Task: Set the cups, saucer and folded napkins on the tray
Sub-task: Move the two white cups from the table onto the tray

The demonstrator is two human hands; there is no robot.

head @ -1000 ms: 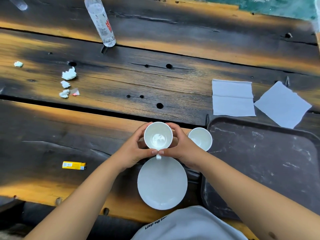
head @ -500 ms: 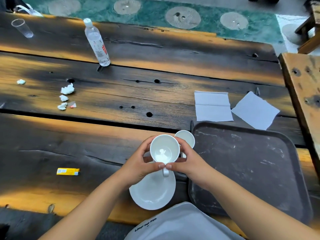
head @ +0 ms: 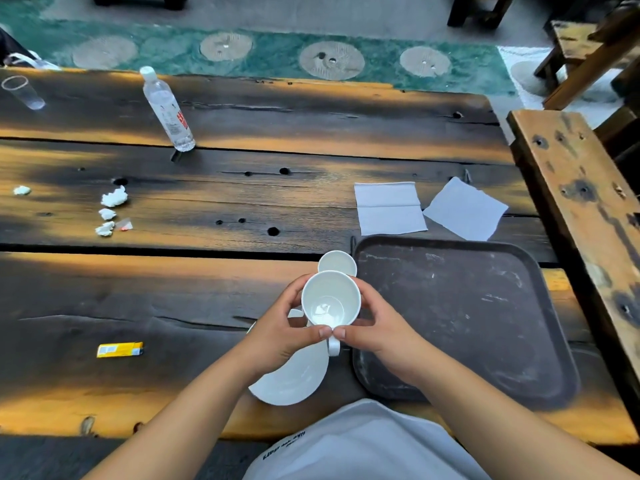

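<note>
I hold a white cup [head: 330, 303] in the air with both hands, its handle pointing toward me. My left hand [head: 282, 327] wraps its left side and my right hand [head: 372, 323] its right side. Below it lies a white saucer [head: 294, 379] on the table, partly hidden by my left hand. A second white cup [head: 337, 262] stands just behind, close to the left rim of the dark empty tray [head: 450, 306]. Two white napkins lie behind the tray: a folded one [head: 389, 207] and a flat square one [head: 465, 209].
A clear water bottle [head: 168, 110] and a clear plastic glass [head: 22, 91] stand at the far left of the wooden table [head: 207, 202]. Crumpled paper bits [head: 110, 209] and a yellow lighter [head: 119, 349] lie at left. A wooden bench [head: 581, 202] flanks the right.
The cup in my hands has come up off the table and a little right, now over the saucer's far edge. The camera has tilted up, showing more of the table.
</note>
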